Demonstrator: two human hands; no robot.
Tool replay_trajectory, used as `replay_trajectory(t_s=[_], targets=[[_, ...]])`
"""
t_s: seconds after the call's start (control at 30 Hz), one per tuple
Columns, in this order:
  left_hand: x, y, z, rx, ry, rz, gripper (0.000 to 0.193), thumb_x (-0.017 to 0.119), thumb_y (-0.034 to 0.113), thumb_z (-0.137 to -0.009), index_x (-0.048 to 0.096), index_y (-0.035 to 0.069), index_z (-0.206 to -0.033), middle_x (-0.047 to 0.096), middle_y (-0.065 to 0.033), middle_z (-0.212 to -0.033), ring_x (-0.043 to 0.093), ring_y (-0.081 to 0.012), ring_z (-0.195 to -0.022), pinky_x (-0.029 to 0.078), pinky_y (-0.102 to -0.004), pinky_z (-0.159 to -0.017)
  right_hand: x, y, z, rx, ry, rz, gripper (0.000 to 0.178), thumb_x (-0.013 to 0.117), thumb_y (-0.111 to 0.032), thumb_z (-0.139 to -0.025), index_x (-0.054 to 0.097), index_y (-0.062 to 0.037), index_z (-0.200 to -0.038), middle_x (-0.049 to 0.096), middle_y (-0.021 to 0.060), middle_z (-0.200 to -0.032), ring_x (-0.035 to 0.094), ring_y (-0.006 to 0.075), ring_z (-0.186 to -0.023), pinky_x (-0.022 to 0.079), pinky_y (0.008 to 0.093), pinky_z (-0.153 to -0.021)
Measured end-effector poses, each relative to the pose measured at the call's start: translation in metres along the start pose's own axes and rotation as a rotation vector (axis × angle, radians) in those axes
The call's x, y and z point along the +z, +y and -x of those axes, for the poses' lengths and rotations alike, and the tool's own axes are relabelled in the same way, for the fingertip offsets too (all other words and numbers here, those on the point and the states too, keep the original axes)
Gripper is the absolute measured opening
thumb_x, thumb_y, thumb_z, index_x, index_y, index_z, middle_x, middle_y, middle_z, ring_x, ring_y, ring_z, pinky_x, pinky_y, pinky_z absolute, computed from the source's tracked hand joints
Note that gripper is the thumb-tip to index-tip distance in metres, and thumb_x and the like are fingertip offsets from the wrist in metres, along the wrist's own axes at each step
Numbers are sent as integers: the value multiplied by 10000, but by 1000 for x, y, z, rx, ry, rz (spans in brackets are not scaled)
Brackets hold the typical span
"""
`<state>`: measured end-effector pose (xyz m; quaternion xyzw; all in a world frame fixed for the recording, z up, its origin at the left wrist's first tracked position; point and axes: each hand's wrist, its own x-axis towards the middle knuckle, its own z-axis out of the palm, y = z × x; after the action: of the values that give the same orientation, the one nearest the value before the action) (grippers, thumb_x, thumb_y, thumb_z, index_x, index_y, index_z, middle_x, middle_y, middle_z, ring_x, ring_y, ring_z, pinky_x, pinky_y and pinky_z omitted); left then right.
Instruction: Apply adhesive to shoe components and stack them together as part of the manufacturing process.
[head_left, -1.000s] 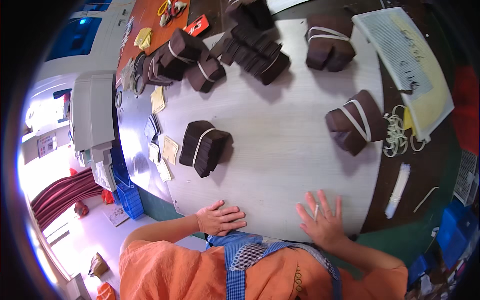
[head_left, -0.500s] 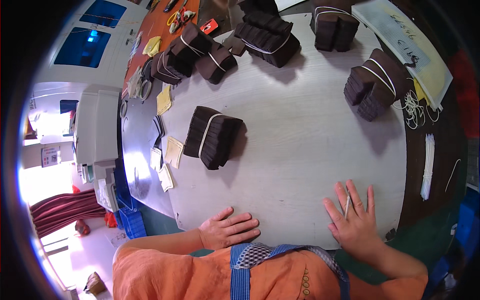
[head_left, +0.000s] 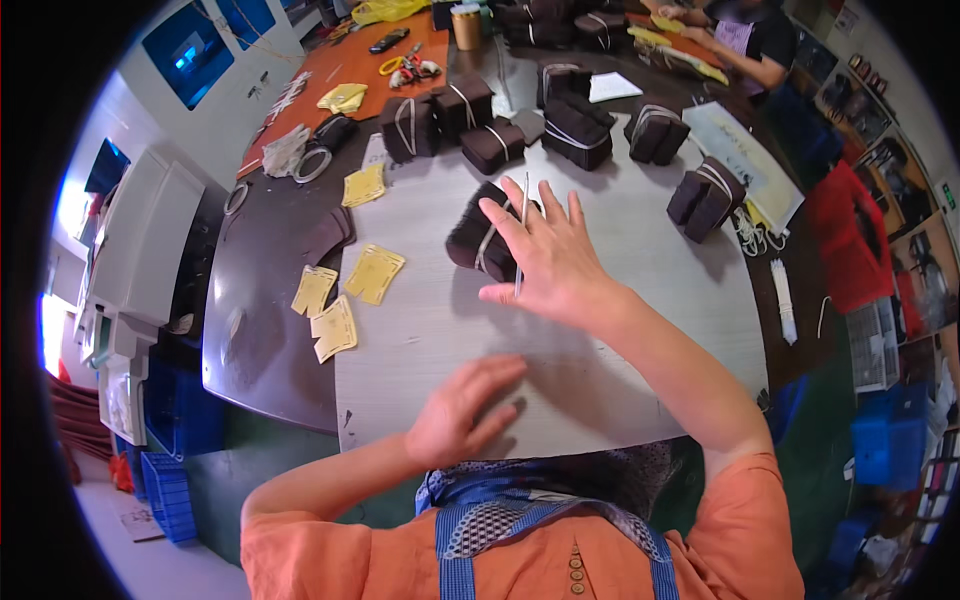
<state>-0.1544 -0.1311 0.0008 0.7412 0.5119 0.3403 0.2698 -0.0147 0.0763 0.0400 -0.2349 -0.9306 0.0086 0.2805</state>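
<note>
My right hand (head_left: 545, 250) reaches over the pale board with its fingers spread. A thin white stick (head_left: 523, 215) is tucked between those fingers. Under and beside that hand lies a bundle of dark brown pieces (head_left: 468, 235) bound with a white band, partly covered by the fingers; whether they touch it I cannot tell. My left hand (head_left: 465, 410), a little blurred, is over the board's near edge with its fingers apart and nothing in it. Left of the bundle are yellow flat pieces with slots (head_left: 375, 273).
More banded brown bundles (head_left: 578, 135) stand along the far side of the board (head_left: 600, 390). A bunch of white sticks (head_left: 783, 305) and a tangle of white cord (head_left: 755, 235) lie at the right. Scissors (head_left: 415, 72) rest on the orange surface. Another person (head_left: 755, 45) sits far right.
My right hand has moved from the board's near right forward and left to the bundle, the stick still in its fingers. My left hand has shifted slightly. The view has tilted up.
</note>
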Motion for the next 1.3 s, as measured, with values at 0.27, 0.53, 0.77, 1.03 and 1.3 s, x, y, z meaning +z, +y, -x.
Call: replay_trajectory(t_s=[0.27,0.53,0.77,1.03,1.3], targets=[[-35,-38,-26,-565,359,1068,750,711,405,-1006,373,31,-1561,503,-144,-1538,548,-284,-1386,463,-482,-1138,6,-30,2,625,20,-994,771,817,-428,-883,533,-46,-1491,630,156,-1350,651,283,-1191,562,394,-947],[-41,-26,-63,-338,330,1198,677,592,552,-1012,466,114,-1512,620,-104,-1400,640,-218,-1237,557,-435,-1008,-26,-58,43,464,54,-368,373,743,-348,-982,724,-63,-1222,743,151,-1008,723,276,-972,568,381,-816],[-25,-27,-63,-372,325,1117,803,695,550,-960,412,47,-1518,603,-166,-1363,641,-227,-1206,539,-395,-1004,-49,-73,51,-36,328,-126,166,816,-63,-826,748,-90,-975,723,71,-962,707,287,-870,570,398,-760],[-30,-22,-66,-405,390,546,1032,840,541,-808,385,-49,-1522,639,-228,-1251,661,-268,-1106,534,-368,-960,-50,-75,62,140,60,-126,182,818,-58,-812,679,-64,-929,669,74,-963,705,302,-820,574,418,-723],[-28,-38,-72,-432,369,532,1062,831,553,-781,376,-44,-1532,643,-257,-1244,671,-295,-1105,532,-364,-966,-24,-74,65,66,154,32,266,783,-26,-772,615,-61,-975,648,81,-940,697,292,-731,565,386,-605]])
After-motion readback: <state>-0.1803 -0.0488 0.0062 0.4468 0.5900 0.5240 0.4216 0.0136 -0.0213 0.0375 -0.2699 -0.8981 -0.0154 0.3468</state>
